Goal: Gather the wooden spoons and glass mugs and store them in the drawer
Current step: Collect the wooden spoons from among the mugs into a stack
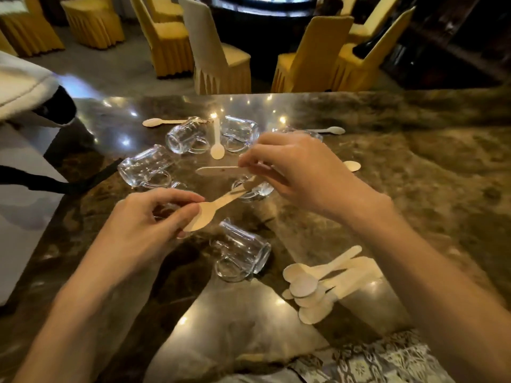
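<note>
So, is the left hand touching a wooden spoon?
Touching. The head view shows the left hand pinching the bowl of the wooden spoon between thumb and fingers.

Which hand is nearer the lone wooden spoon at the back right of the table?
Right. The right hand hovers just in front of that wooden spoon; the left hand is far to its left, closer to the person.

a glossy brown marble tabletop (414,161) mirrors small ceiling lights. beyond its far edge stand yellow fabric-covered chairs with pleated skirts (171,42) and one cream-covered chair (213,59), around a dark round table (262,20). a white padded cloth with black trim (25,87) lies at the left edge.
</note>
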